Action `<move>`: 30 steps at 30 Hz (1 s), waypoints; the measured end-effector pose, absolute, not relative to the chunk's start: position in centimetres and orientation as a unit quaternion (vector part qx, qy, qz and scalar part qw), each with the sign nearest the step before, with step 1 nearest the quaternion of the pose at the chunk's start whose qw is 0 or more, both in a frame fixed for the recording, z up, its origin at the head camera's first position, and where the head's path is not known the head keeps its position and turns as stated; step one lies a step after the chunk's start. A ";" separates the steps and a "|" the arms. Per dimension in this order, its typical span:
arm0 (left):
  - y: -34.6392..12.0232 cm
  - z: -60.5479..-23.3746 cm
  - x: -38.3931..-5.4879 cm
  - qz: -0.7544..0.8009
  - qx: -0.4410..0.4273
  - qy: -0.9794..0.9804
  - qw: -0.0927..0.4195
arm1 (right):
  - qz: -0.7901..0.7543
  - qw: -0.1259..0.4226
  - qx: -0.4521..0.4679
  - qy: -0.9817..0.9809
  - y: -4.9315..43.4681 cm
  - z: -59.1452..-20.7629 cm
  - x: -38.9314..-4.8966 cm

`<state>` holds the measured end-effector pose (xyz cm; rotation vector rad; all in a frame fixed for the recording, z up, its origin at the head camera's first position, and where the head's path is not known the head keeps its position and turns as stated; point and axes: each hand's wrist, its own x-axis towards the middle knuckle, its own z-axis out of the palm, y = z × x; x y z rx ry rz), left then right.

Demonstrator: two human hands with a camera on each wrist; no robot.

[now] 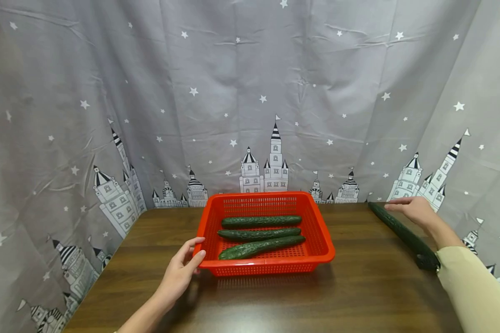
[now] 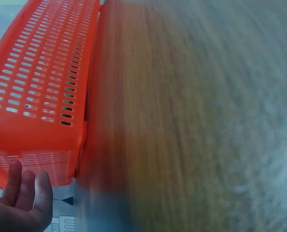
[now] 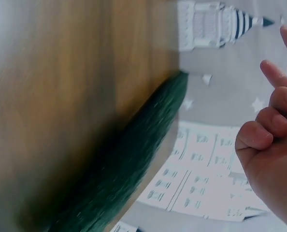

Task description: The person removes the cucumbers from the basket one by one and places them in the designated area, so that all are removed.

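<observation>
A red plastic basket with slotted walls stands on the table, and three dark green cucumbers lie side by side in it. My left hand holds the basket's near left corner, thumb over the rim. In the left wrist view the other fingers are against its outer wall. Another cucumber lies slantwise on the table at the right. Beside and over its far half hovers my right hand, holding nothing. In the right wrist view a gap shows between that hand and the cucumber.
The brown wooden table extends around the basket and between it and the cucumber on the right. Behind the table's back edge hangs a grey curtain printed with castles and stars, which also runs along the left and right sides.
</observation>
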<state>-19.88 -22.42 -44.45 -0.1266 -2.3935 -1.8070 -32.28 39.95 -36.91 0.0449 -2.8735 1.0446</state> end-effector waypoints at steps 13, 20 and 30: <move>-22.3 -44.2 -19.8 -0.599 -0.025 -0.798 0.066 | 0.407 -0.023 0.075 -0.910 33.0 -32.8 -34.8; -22.1 -44.2 -19.9 -0.600 -0.033 -0.796 0.070 | 0.472 -0.068 0.105 -0.873 29.8 -31.8 -36.3; -22.2 -44.4 -20.0 -0.599 -0.031 -0.797 0.073 | 0.524 -0.119 0.131 -0.834 24.5 -31.9 -38.2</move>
